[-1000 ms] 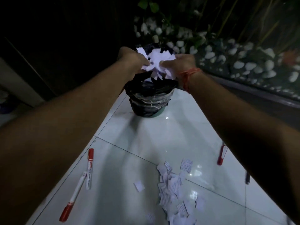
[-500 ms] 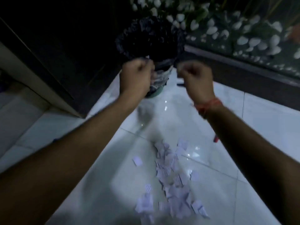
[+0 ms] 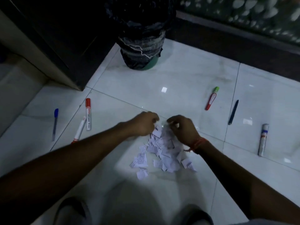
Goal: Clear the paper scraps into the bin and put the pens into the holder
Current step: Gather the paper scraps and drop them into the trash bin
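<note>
Scrap pile point(image 3: 162, 153): on the floor, long axis running 12 to 6, its top end under both hands.
Left hand point(image 3: 143, 123): curled at the pile's 11 o'clock edge, grip unclear.
Right hand point(image 3: 181, 129): curled at 1 o'clock, equally near.
Bin point(image 3: 141, 46): at 12 o'clock, well apart.

Under me lies a floor of glossy white tiles point(image 3: 178, 75), crossed by thin dark grout lines and catching the light. Ahead on my left a dark wooden panel point(image 3: 65, 38) stands on it, with a pale step point(image 3: 17, 88) beside it. Far right, a dark ledge point(image 3: 227, 41) runs below blurred white pebbles point(image 3: 259, 12)
</note>
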